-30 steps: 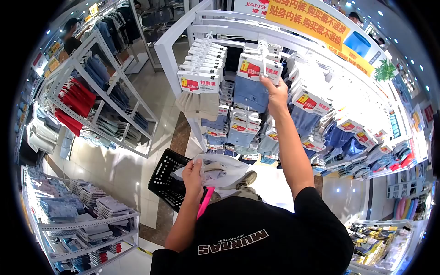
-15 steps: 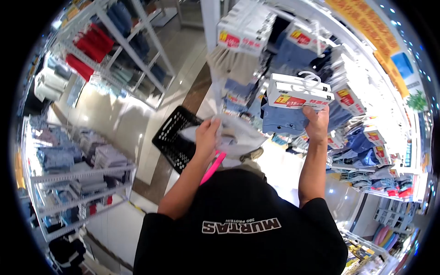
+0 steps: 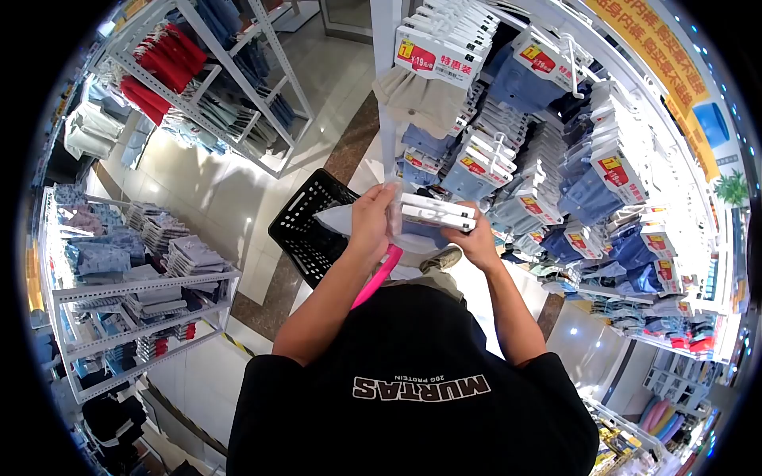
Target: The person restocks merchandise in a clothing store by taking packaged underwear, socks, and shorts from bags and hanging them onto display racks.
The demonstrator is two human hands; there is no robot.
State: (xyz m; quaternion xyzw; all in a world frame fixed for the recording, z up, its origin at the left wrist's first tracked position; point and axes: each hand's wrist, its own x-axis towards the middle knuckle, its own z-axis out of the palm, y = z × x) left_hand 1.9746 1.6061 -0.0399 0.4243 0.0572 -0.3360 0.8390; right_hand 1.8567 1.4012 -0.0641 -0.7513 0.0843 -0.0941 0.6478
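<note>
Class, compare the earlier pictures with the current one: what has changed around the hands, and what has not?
The right hand has taken carded blue garments off the white rack and carried them down and leftward to the left hand. The left hand still holds the white bag; the black basket remains beside it.

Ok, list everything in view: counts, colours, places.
Held carded garments: two visible, white-topped, centre
Bag: one, whitish, centre
Basket: one, black, left of centre
Bar: one, pink, centre
Racks: several, white, both sides
Hanging garments: many, blue, beige, ahead
Red garments: several, upper left
Folded garments: many, blue and grey, lower left
Banner: one, orange, upper right
Plant: one, green, right edge
Shoe: one, khaki, centre
Shirt: one, black, bottom
Left grip: one, bare, at bag
Right grip: one, bare, on carded garments
</note>
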